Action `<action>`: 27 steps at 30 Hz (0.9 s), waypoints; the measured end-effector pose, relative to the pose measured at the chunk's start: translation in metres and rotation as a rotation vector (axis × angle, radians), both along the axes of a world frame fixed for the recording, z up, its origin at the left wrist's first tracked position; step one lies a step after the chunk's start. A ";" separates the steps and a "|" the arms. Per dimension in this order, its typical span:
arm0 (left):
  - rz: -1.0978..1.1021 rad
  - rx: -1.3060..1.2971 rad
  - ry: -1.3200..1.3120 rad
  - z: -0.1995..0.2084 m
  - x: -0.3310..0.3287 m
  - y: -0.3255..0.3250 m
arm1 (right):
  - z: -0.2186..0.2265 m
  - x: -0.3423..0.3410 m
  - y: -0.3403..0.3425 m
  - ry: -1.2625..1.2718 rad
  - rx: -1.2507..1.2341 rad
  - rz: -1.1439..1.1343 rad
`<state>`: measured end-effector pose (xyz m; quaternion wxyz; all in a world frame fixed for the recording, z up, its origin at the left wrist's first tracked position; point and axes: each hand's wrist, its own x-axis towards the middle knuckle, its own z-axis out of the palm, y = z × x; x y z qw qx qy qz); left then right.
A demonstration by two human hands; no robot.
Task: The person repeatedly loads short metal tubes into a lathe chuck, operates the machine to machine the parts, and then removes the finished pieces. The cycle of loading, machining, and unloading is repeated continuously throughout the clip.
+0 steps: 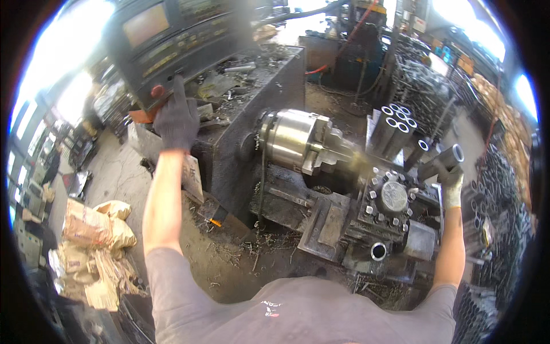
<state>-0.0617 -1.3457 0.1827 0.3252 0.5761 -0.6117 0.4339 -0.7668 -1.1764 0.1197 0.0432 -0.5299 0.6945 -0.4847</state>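
My left hand (176, 121), in a dark glove, reaches up to the control panel (166, 49) of a lathe. Its index finger is stretched out at the panel's lower edge, beside a red knob (157, 90); whether it presses a button I cannot tell. My right hand (451, 180), in a lighter, stained glove, grips a metal tube (440, 161) at the right of the machine. Between my arms sit the shiny lathe chuck (292, 140) and the bolted tool post (393, 198). Another tube (377, 251) lies in front of the tool post, its open end toward me.
Several tubes stand bundled (395, 129) behind the tool post, with a single tube (420, 150) beside them. Paper sacks (91, 229) are heaped on the floor at left. Metal shavings (255, 252) litter the floor. Stacked tubes and parts (504, 229) line the right side.
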 end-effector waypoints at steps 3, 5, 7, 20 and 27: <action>0.192 0.446 0.162 0.036 0.021 -0.069 | 0.014 0.011 0.058 -0.409 -0.317 0.130; 0.258 0.615 0.251 0.048 0.020 -0.083 | 0.021 0.032 0.101 -0.556 -0.376 0.201; 0.268 0.588 0.284 0.051 0.001 -0.071 | 0.028 0.059 0.143 -0.533 -0.388 0.220; -1.411 1.719 1.155 -0.112 -0.260 0.331 | 0.000 0.190 0.187 -0.041 -0.127 1.263; -0.533 1.503 0.768 -0.294 -0.210 0.436 | -0.101 0.257 0.214 -0.316 0.132 1.262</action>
